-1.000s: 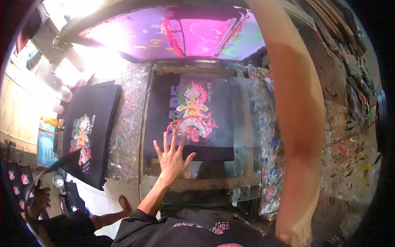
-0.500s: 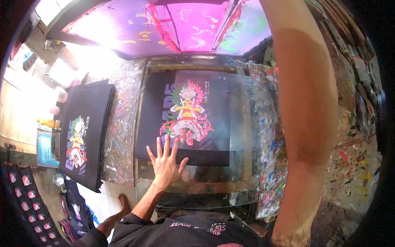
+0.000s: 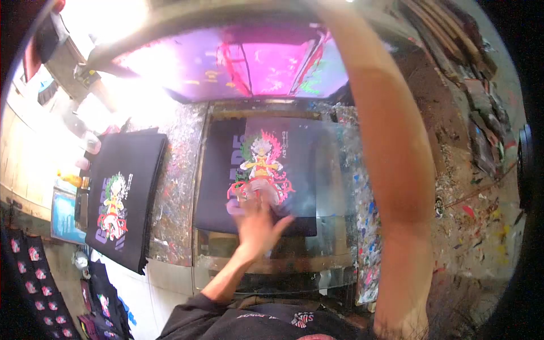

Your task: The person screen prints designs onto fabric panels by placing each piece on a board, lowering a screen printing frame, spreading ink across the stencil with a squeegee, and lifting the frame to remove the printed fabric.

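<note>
A black fabric piece with a colourful printed figure [image 3: 262, 156] lies flat on a glass-topped board [image 3: 334, 226]. Over the lower part of the print is my left hand [image 3: 259, 224], its fingers blurred but spread, the thumb pointing right. Nothing shows in its grasp. My right arm reaches up along the right side, and its hand is out of sight beyond the top edge. Behind the fabric, a raised screen frame [image 3: 272, 65] glows pink and violet.
A stack of similar black printed pieces [image 3: 122, 192] lies to the left. A paint-spattered surface [image 3: 178, 198] runs between stack and board. Small bottles [image 3: 71, 179] stand at the far left. Printed dark pieces [image 3: 42, 283] lie lower left. Wooden strips [image 3: 453, 39] are at upper right.
My left hand has moved right and up over the print. The camera view has shifted, and the other person's leg and foot at lower left are no longer visible.
</note>
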Demonstrator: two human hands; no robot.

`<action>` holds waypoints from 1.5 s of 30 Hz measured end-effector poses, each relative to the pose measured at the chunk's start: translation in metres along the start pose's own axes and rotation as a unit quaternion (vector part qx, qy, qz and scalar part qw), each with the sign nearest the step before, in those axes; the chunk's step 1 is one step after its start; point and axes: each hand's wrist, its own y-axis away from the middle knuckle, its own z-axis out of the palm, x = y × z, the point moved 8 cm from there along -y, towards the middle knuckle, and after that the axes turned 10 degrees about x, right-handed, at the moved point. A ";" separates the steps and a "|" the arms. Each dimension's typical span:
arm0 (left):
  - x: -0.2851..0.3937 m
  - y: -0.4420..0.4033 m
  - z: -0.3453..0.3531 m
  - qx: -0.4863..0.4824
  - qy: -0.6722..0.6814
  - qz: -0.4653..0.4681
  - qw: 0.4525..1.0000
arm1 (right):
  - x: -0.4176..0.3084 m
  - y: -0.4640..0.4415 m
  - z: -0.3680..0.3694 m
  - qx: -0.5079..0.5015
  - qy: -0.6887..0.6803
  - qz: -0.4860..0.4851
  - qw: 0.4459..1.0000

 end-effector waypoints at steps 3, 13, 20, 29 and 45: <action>0.094 -0.045 0.029 -0.124 0.304 0.139 0.934 | -0.022 0.028 -0.040 -0.112 -0.159 0.306 0.932; -0.052 -0.045 -0.260 0.293 -0.205 0.064 0.932 | -0.239 0.080 -0.178 -0.059 -0.065 0.409 0.908; -0.111 0.074 -0.097 0.036 -0.019 0.126 0.991 | -0.404 0.204 -0.094 -0.285 -0.271 0.438 0.808; -0.113 0.074 -0.095 0.062 -0.007 0.113 0.992 | -0.389 0.221 -0.038 -0.102 -0.099 0.342 0.929; -0.132 0.072 -0.079 0.052 0.035 0.051 0.997 | -0.288 0.248 0.062 -0.405 -0.277 0.478 0.729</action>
